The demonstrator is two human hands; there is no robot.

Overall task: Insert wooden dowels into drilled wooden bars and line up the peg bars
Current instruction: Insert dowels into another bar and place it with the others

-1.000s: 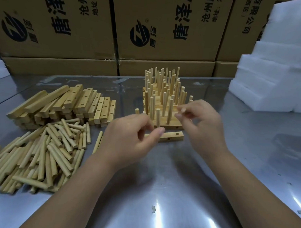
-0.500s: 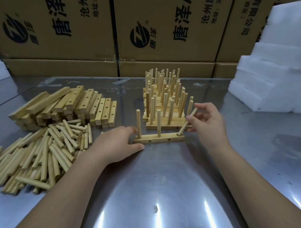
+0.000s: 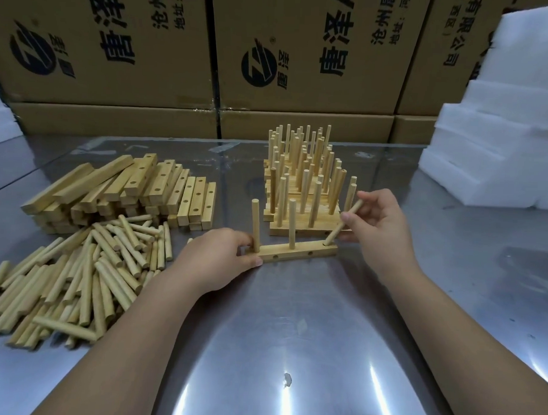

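A drilled wooden bar point(image 3: 299, 254) lies on the metal table point(image 3: 292, 347) in front of me. Two dowels stand upright in it, one at its left end point(image 3: 255, 225) and one in the middle point(image 3: 292, 223). My left hand point(image 3: 215, 261) grips the bar's left end. My right hand point(image 3: 381, 223) pinches a third dowel point(image 3: 343, 223), tilted, with its lower tip at the hole in the bar's right end. Behind the bar, several finished peg bars point(image 3: 304, 189) stand packed together in rows.
A stack of drilled bars point(image 3: 127, 193) lies at the left, with a heap of loose dowels point(image 3: 77, 275) in front of it. Cardboard boxes point(image 3: 303, 53) line the back edge. White foam blocks point(image 3: 498, 153) sit at the right.
A second ago both hands worked over the bar in front of the peg rows. Now the bar lies flat, my left hand steadies its end, and my right hand tilts a dowel at the right hole.
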